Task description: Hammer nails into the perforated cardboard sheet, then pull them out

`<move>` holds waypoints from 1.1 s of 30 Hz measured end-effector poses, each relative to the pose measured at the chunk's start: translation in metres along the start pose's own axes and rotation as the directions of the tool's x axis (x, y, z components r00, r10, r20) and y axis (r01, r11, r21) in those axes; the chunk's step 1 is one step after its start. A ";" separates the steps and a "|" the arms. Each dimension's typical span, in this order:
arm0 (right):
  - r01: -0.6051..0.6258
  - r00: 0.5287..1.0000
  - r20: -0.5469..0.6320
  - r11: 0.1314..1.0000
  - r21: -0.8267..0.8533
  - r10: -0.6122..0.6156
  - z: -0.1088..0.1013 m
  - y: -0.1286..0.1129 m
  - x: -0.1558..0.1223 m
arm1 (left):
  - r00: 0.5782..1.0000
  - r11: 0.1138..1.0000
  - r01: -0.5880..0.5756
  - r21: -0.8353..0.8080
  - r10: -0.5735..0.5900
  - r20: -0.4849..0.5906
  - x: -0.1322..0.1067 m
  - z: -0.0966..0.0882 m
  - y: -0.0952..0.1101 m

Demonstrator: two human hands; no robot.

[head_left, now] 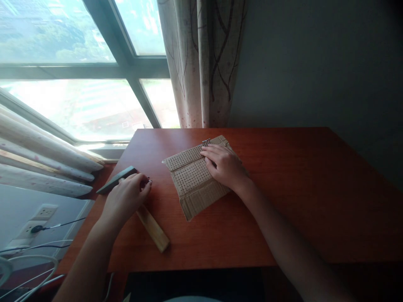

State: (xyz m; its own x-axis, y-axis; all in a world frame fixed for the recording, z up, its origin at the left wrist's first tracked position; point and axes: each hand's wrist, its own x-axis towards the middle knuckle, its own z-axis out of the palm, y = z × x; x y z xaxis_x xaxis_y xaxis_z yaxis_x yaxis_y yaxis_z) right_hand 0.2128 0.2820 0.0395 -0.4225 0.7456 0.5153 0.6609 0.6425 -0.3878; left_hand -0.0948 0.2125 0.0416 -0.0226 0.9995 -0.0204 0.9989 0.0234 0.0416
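A piece of brown cardboard [192, 173] with rows of small punched holes lies at an angle on the desk. Small dark pins [206, 142] stand in a cluster near its far edge. My right hand [224, 164] rests on the cardboard, fingers stretched out, their tips just below the pins. To the left, my left hand [127, 195] is closed, with tiny dark bits showing at its fingertips, too small to name. It hovers over or rests on a tool with a grey-green head [115, 180] and a wooden handle [153, 230]; the hand hides where they join.
The reddish-brown desk [299, 188] reaches far to the right. Beyond its left side are a window [78, 105] and curtains [195, 63]. A wall socket [36, 228] with a plug and cables sits low at the left.
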 end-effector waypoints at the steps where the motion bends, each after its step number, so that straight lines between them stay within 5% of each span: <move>1: 0.000 1.000 0.000 1.000 0.000 0.000 0.000 0.000 0.000 | 1.000 1.000 0.004 0.007 -0.004 0.007 0.000 0.001 0.001; 13: 0.000 1.000 0.006 1.000 0.003 0.000 -0.002 -0.002 0.001 | 0.995 0.988 0.095 0.125 -0.093 -0.020 -0.003 0.006 0.011; 22: -0.008 1.000 0.016 1.000 0.002 0.008 -0.002 -0.001 0.000 | 0.980 0.997 0.060 -0.041 -0.066 -0.185 0.006 -0.012 0.007; 28: -0.010 1.000 0.019 1.000 0.008 0.010 -0.002 -0.001 0.001 | 0.950 0.954 -0.103 -0.281 0.011 -0.311 0.025 -0.033 0.037; 33: -0.010 1.000 0.019 1.000 0.007 0.010 -0.003 -0.002 0.001 | 0.907 0.866 -0.366 -0.342 0.249 -0.341 0.056 -0.050 0.081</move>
State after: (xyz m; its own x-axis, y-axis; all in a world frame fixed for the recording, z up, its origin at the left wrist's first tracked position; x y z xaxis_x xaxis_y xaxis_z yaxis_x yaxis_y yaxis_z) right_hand 0.2125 0.2806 0.0430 -0.4281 0.7550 0.4966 0.6603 0.6365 -0.3985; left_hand -0.0172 0.2712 0.0937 0.2142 0.9186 0.3321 0.8585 -0.3392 0.3846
